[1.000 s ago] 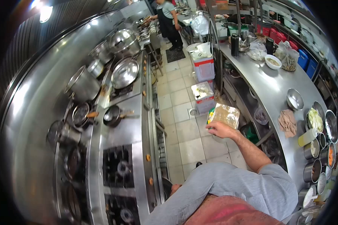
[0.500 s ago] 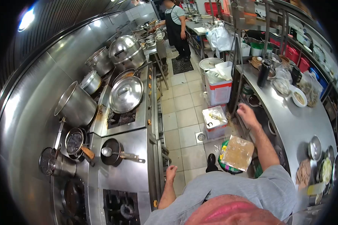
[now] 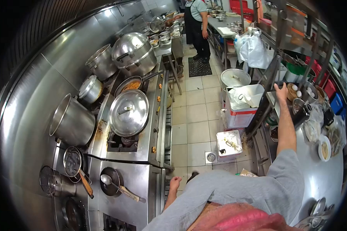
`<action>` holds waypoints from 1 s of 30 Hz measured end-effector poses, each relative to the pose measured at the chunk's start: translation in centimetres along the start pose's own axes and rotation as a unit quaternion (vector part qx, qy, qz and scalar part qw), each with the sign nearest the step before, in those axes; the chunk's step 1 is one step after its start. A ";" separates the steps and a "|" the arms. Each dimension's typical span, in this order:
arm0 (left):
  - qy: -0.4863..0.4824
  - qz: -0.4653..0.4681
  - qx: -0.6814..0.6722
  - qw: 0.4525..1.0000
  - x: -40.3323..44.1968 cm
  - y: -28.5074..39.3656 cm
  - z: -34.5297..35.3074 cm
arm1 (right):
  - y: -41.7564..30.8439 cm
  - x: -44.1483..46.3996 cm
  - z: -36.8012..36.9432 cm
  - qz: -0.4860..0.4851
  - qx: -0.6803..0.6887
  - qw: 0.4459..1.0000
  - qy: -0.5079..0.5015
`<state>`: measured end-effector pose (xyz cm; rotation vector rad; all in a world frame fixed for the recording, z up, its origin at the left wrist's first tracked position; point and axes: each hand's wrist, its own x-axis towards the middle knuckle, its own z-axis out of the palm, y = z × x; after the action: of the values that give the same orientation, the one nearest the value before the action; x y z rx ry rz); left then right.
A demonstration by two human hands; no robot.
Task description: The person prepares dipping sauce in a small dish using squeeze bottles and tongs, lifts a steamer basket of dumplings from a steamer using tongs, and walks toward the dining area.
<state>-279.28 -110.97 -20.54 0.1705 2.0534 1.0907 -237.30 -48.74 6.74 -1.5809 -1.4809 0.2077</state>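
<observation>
My right hand (image 3: 281,91) is stretched out over the left edge of the steel counter (image 3: 302,148), close to a basket with eggs (image 3: 293,91). Its fingers are apart, and I see nothing held in it. Low beside the stove front, my left hand (image 3: 175,182) hangs with its fingers curled; whether anything is inside them is too small to tell. A black flask (image 3: 302,115) stands on the counter near my right forearm.
On the stove at left are a large lidded steamer (image 3: 134,54), a round lid (image 3: 129,112), a tall pot (image 3: 73,119) and a small pan (image 3: 111,181). White tubs (image 3: 241,111) stand on the tiled floor. A person in an apron (image 3: 196,27) stands ahead.
I have moved forward along the aisle. My right hand has gone from the wrapped item on the floor container, up and forward to the counter. My left hand has come into view.
</observation>
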 end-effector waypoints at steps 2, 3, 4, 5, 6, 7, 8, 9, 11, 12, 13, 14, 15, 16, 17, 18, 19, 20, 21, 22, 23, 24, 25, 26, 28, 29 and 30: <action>-0.015 0.013 0.003 1.000 3.3 2.1 0.6 | 0.5 1.5 1.5 0.042 0.022 0.999 -0.019; -0.032 0.037 0.008 0.999 5.2 3.5 1.0 | 1.1 2.2 2.4 0.058 0.019 0.998 -0.016; -0.032 0.037 0.006 0.999 6.8 5.3 1.3 | 2.9 3.4 3.9 0.036 0.020 0.999 -0.007; -0.044 0.042 0.024 0.998 8.1 7.3 1.5 | 4.9 4.7 5.2 0.013 0.020 1.000 0.004; -0.057 0.047 0.040 0.996 9.5 9.3 2.0 | 6.0 5.6 5.7 0.025 0.033 0.999 -0.016; -0.060 0.045 0.037 0.997 11.3 11.2 2.5 | 6.7 6.0 6.1 0.037 0.045 0.998 -0.037; -0.076 0.061 0.037 0.995 13.1 13.0 3.1 | 6.9 6.3 5.9 0.037 0.051 0.997 -0.043; -0.093 0.079 0.038 0.992 14.9 14.7 3.5 | 6.7 6.3 5.5 0.038 0.058 0.997 -0.046; -0.128 0.095 0.067 0.985 18.8 18.8 4.8 | 4.9 5.3 5.0 0.065 0.143 0.986 -0.048; -0.158 0.106 0.098 0.977 20.6 20.7 5.7 | 4.6 5.4 5.0 0.064 0.128 0.989 -0.042; -0.173 0.143 0.108 0.968 22.0 23.2 6.5 | 4.7 5.7 5.3 0.064 0.113 0.991 -0.038; -0.187 0.177 0.119 0.959 23.4 25.5 7.2 | 5.0 6.3 5.1 0.069 0.104 0.990 -0.069; -0.200 0.207 0.133 0.948 24.4 27.9 7.7 | 4.8 6.4 5.2 0.107 0.127 0.983 -0.077; -0.213 0.238 0.147 0.936 25.4 30.5 8.1 | 6.1 6.8 5.8 0.114 0.106 0.987 -0.039; -0.221 0.250 0.154 0.930 26.3 32.6 8.5 | 7.3 7.0 6.4 0.120 0.085 0.989 0.000; -0.228 0.263 0.160 0.924 27.1 34.4 8.8 | 6.5 6.7 6.1 0.121 0.080 0.989 0.000; -0.231 0.262 0.160 0.923 27.5 36.0 9.1 | 5.5 6.3 5.7 0.137 0.107 0.985 0.001; -0.241 0.268 0.130 0.924 27.7 37.5 9.4 | 4.4 5.7 5.7 0.153 0.136 0.979 0.003; -0.248 0.273 0.099 0.924 27.8 38.8 9.6 | 6.2 5.9 6.8 -0.005 0.155 0.982 0.109; -0.247 0.273 0.099 0.924 27.7 39.8 9.6 | 5.2 5.1 5.9 -0.012 0.102 0.988 0.117; -0.262 0.260 0.088 0.925 27.5 40.8 9.8 | 3.1 3.9 4.3 -0.037 -0.023 0.991 0.129; -0.275 0.246 0.077 0.926 27.3 41.8 10.0 | -0.1 2.3 3.2 0.006 -0.025 0.990 0.142; -0.274 0.246 0.077 0.927 26.9 42.8 10.2 | -0.2 1.5 2.5 0.008 0.022 0.987 0.158; -0.284 0.249 0.076 0.923 26.5 43.7 10.5 | 1.6 1.6 1.9 -0.024 0.041 0.983 0.175; -0.297 0.275 0.062 0.912 26.6 44.8 11.6 | -5.6 -1.0 0.8 0.212 0.249 0.934 0.142; -0.298 0.272 0.062 0.913 26.6 45.6 12.3 | -7.6 -1.5 0.2 0.211 0.268 0.930 0.139; -0.310 0.316 0.091 0.892 26.6 47.1 12.9 | -9.4 -2.0 0.0 0.196 0.313 0.918 0.144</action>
<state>-299.26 -61.53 -4.77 1.1942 1.5189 1.0188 -244.33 -51.93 12.40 -1.2846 -0.7442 0.5900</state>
